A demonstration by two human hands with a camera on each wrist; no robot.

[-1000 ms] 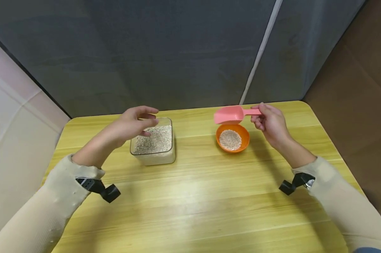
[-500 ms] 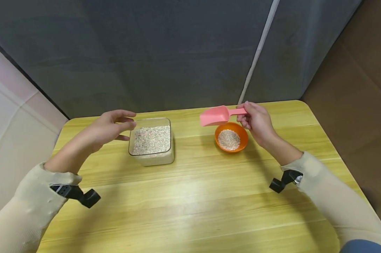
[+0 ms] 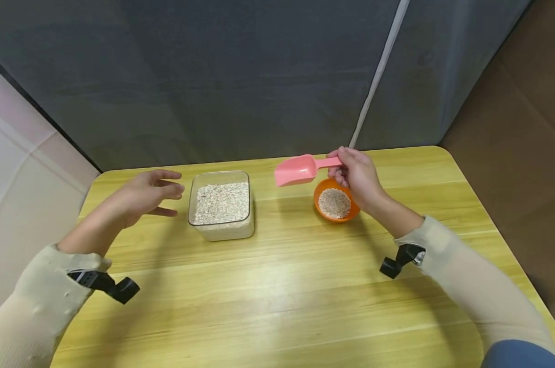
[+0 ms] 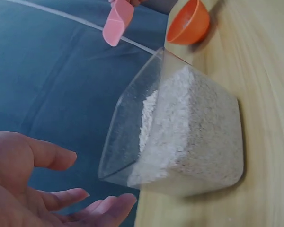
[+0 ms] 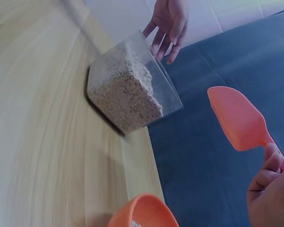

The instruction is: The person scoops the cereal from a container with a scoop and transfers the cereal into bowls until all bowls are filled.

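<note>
Pink plastic scoop [image 3: 294, 170] being pinched by handle in right hand [image 3: 357, 176], hovering between square clear grain tub [image 3: 221, 210] and round orange bowl [image 3: 334, 200]; left hand [image 3: 143, 194] hanging loosely spread beside tub.

Beige long sleeves [image 3: 38, 301]; black wrist cameras [image 3: 106, 285].

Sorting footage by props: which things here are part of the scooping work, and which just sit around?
In use:
pink scoop, held by the right hand
clear grain container
orange bowl

Idle:
left hand, holding nothing
grey curtain
</note>
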